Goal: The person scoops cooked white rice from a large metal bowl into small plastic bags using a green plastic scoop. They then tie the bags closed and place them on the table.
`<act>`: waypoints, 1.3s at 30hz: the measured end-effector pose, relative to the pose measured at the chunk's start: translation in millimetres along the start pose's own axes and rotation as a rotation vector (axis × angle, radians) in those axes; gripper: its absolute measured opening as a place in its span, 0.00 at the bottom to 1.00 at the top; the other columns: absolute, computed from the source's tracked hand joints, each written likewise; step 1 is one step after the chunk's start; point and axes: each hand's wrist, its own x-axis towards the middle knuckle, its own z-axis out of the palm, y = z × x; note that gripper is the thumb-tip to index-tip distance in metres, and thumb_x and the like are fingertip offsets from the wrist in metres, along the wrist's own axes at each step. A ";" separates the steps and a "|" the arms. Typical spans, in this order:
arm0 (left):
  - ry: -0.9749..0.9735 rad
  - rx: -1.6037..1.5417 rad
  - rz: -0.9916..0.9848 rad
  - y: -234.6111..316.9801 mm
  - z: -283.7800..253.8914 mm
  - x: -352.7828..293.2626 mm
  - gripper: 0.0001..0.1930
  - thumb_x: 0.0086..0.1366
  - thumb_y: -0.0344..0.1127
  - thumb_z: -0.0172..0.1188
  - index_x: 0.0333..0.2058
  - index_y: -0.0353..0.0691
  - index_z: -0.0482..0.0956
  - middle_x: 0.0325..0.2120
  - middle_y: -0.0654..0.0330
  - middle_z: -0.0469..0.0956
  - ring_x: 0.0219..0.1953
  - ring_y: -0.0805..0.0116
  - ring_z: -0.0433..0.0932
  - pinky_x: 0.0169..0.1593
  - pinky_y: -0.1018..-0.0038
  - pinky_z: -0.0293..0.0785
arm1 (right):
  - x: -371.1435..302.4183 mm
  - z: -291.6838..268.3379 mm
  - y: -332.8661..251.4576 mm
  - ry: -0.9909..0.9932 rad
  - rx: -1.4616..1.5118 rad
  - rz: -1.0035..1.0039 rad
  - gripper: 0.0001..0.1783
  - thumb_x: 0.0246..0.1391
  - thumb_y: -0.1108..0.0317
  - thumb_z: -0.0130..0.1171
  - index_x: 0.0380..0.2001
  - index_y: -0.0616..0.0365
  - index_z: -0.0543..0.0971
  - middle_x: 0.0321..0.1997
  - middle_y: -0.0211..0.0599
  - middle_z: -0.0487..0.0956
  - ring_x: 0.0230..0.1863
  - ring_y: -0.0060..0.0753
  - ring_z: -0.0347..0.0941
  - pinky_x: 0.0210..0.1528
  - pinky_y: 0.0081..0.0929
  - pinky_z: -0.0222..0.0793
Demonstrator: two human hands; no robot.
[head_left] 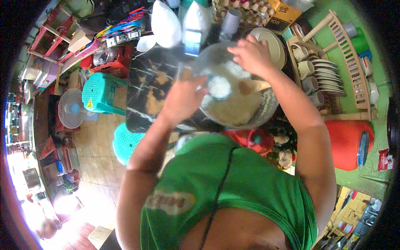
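A wide mixing bowl (pixel 271 109) stands at the table's front edge, holding a pale wet mixture (pixel 233 112) and a mound of white powder (pixel 236 70). Over its left side, my left hand (pixel 183 98) grips a small teal-rimmed cup (pixel 218 86) full of white powder, fingers at the rim. My right hand (pixel 253 56) is above the far right side of the bowl, fingers apart, with nothing visible in it. A wooden spoon (pixel 261 86) rests in the bowl beneath my right forearm, its head partly in the mixture. Both hands are slightly blurred.
Brown powder (pixel 156 104) is spread on the black marbled table (pixel 137 87). White bags (pixel 166 25), a blue-and-white rectangular item (pixel 193 42), a grey cup (pixel 231 21) and egg trays (pixel 250 10) line the back. Plates (pixel 277 48) and a dish rack (pixel 348 58) are right; a teal stool (pixel 100 93) is left.
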 end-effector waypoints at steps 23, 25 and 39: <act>0.864 -0.189 -0.734 -165.9 -67.6 -288.8 0.05 0.56 0.27 0.58 0.31 0.32 0.77 0.21 0.61 0.77 0.23 0.78 0.73 0.29 0.79 0.72 | 279.0 1.6 -118.9 0.323 -0.253 -0.528 0.06 0.42 0.69 0.53 0.27 0.52 0.76 0.33 0.36 0.73 0.42 0.37 0.68 0.36 0.34 0.69; 0.883 -0.162 -0.708 -175.2 -71.9 -293.2 0.05 0.56 0.27 0.58 0.32 0.33 0.77 0.20 0.62 0.76 0.23 0.78 0.73 0.28 0.80 0.72 | 299.9 3.1 -106.7 0.473 -0.177 -0.489 0.06 0.44 0.68 0.52 0.27 0.51 0.76 0.32 0.35 0.73 0.40 0.37 0.69 0.36 0.34 0.69; 0.966 -0.185 -0.110 -113.6 -126.4 -148.5 0.24 0.54 0.21 0.57 0.50 0.34 0.64 0.49 0.53 0.68 0.35 0.73 0.73 0.39 0.78 0.71 | 203.2 -149.0 -120.2 0.785 2.018 -0.363 0.04 0.55 0.70 0.47 0.28 0.52 0.71 0.17 0.27 0.67 0.17 0.23 0.61 0.19 0.20 0.59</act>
